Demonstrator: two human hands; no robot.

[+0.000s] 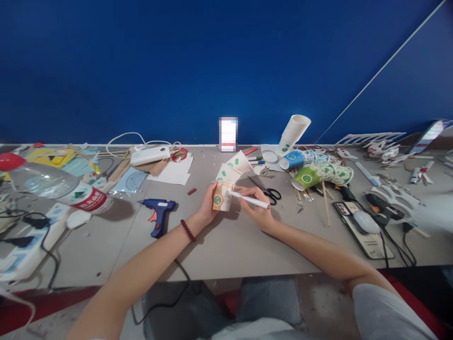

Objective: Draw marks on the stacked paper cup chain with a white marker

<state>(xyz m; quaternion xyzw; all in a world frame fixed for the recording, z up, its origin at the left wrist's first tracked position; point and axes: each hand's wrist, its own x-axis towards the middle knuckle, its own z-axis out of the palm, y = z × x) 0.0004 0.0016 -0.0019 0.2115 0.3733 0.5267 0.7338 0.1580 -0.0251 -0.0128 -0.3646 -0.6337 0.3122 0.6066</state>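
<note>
My left hand is closed round a chain of joined paper cups, the nearest one patterned in orange and brown. From it the white cups with green print bend away to the upper right. In my right hand is a white marker pen, its tip at the orange cup's right side. Black-handled scissors lie just beyond my right hand. Left of my left hand rests a blue glue gun, and a small brown piece lies near my fingers.
At the back right leans a tall stack of white cups, with blue cups and green cups before it. A phone stands against the wall. A water bottle and a power strip occupy the left; a mouse lies right.
</note>
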